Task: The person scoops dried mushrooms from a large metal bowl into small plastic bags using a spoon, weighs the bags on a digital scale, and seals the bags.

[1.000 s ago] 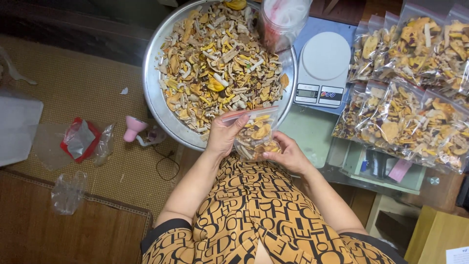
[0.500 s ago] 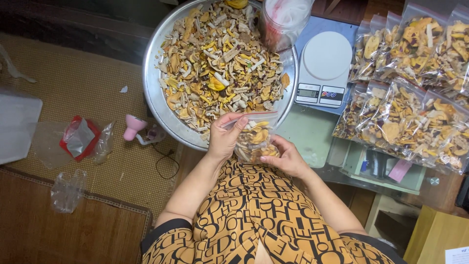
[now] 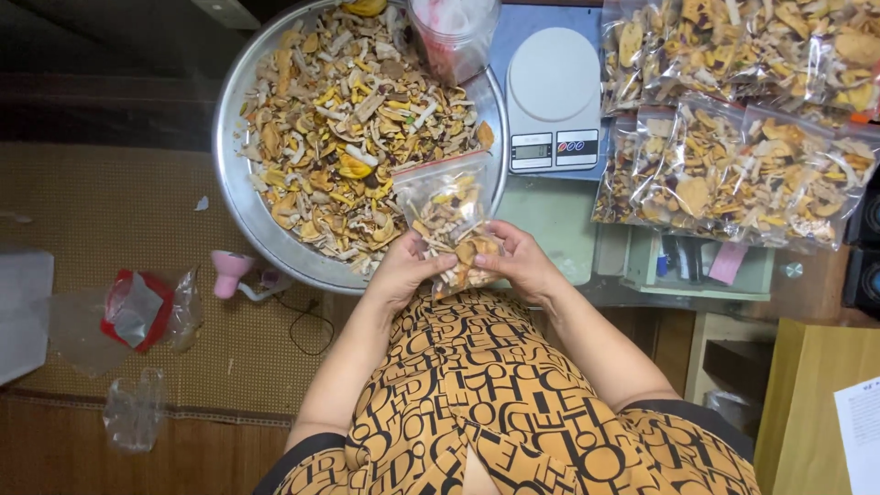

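Gripping a light, crinkly clear bag [image 3: 449,225] of brittle dried slices at its lower corners, left hand [image 3: 403,270] and right hand [image 3: 518,261] close their fingers around it beside the metal basin [image 3: 234,197].

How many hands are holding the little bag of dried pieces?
2. The left hand grips the little clear bag on its left side and the right hand grips its right side, just below the big metal bowl.
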